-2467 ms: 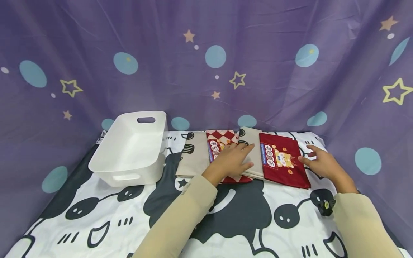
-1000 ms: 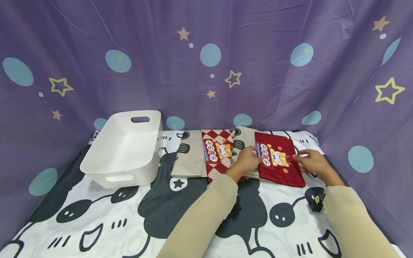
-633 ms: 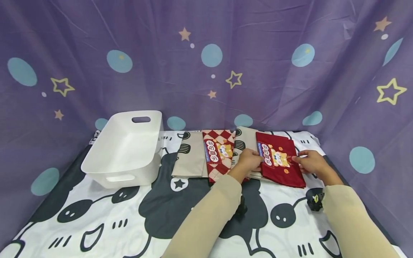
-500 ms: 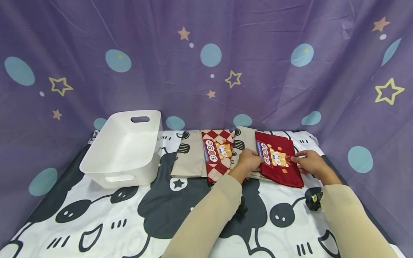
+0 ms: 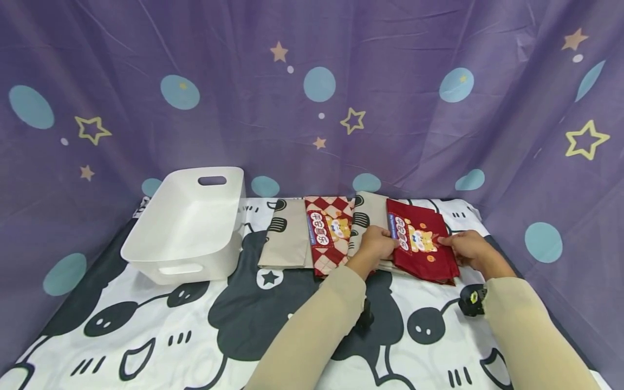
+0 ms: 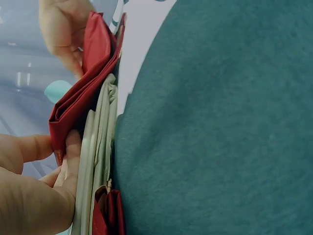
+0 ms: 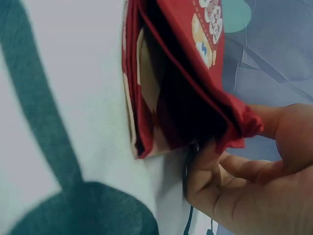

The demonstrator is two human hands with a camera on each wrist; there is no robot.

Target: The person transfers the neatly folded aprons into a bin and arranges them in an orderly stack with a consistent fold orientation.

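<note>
A folded red cloth point(image 5: 420, 265) with a cartoon animal print lies at the right end of a row of folded cloths. My left hand point(image 5: 376, 244) pinches its left edge, the fingers slipped beneath the fold, as the left wrist view shows. At the opposite edge, my right hand point(image 5: 472, 250) grips the upper red layers point(image 7: 217, 85) between thumb and fingers. Those layers gape away from a lower red-and-beige layer point(image 7: 151, 103). Under the red cloth's left part is a folded beige cloth point(image 5: 372, 208), its stacked layers point(image 6: 100, 127) visible in the left wrist view.
Left of the hands lie a red checked cloth point(image 5: 324, 257) and another beige cloth point(image 5: 285, 244). A white plastic basket point(image 5: 214, 268) stands farther left on the black-and-white patterned cover point(image 5: 161, 346). A purple curtain point(image 5: 312, 157) hangs right behind.
My left hand has moved right, from over the checked cloth to the red cloth's left edge. My right hand has closed on the right edge, whose upper layers now lift and shift slightly inward.
</note>
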